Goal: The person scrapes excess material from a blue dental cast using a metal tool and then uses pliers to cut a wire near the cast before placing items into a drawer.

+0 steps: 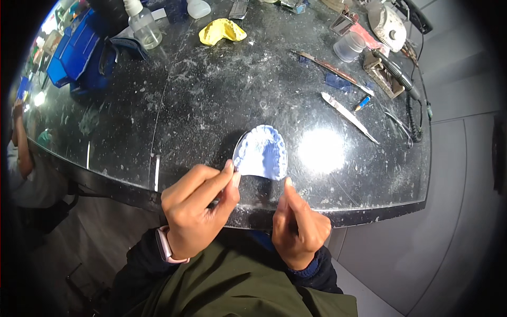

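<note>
A pale blue-white dental arch model (260, 152), with a row of tooth shapes round its curved rim, is at the desk's front middle; whether it rests on the surface or is slightly raised is unclear. My left hand (198, 208) pinches its lower left corner between thumb and finger, a pale band on that wrist. At the lower right corner my right hand (300, 227) has its fingers closed, with the tips against the model's edge; the undersides of those fingers are hidden.
Dark speckled desk (195, 111) holds a yellow mould (222, 31), clear bottle (145, 29), blue case (71, 58), knife-like tool (348, 117), blue bur (363, 103), clear cup (348, 47) and corded handpiece (396, 74). Another person's arm (22, 148) is at the far left.
</note>
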Motion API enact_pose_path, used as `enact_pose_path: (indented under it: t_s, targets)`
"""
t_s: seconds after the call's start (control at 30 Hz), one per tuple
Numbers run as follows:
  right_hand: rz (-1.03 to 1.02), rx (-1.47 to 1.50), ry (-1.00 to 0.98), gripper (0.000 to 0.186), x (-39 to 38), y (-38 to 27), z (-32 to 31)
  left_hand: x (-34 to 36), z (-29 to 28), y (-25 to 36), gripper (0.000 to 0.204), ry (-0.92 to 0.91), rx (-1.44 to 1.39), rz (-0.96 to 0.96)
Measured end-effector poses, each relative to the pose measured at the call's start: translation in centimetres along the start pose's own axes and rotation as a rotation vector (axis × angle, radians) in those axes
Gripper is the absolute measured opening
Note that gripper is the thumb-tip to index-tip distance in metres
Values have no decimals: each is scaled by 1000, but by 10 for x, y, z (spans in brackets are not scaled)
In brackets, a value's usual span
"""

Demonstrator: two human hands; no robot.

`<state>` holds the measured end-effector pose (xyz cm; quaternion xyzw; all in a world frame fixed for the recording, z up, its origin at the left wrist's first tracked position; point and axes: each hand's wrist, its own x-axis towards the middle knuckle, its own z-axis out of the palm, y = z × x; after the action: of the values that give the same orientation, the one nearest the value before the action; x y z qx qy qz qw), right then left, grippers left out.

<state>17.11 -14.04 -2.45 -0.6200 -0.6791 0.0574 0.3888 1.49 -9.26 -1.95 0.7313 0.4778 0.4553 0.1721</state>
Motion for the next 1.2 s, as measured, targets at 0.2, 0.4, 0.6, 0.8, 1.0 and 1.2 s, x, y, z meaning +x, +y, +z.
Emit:
enact_pose_path:
  t_s: [0.2,0.4,0.6,0.8,1.0,1.2]
  targets:
    - [-145,35,-25,30,-1,12,1,-1,-4,-2,29,-75,96,55]
    - [-177,76,-115,31,2,14,-5,0,-8,-7,31,-157,135,126]
    - [-190,118,-248,32,8,17,-10,-3,-12,-14,35,-182,149,171]
    - [-182,160,-341,34,11,16,-16,-4,-13,-13,33,-210,185,120]
    - [-172,187,-313,32,3,21,-14,-1,-8,-12,28,-191,175,107]
    - [-36,183,-98,29,-2,12,-8,0,-9,-18,27,-97,34,53]
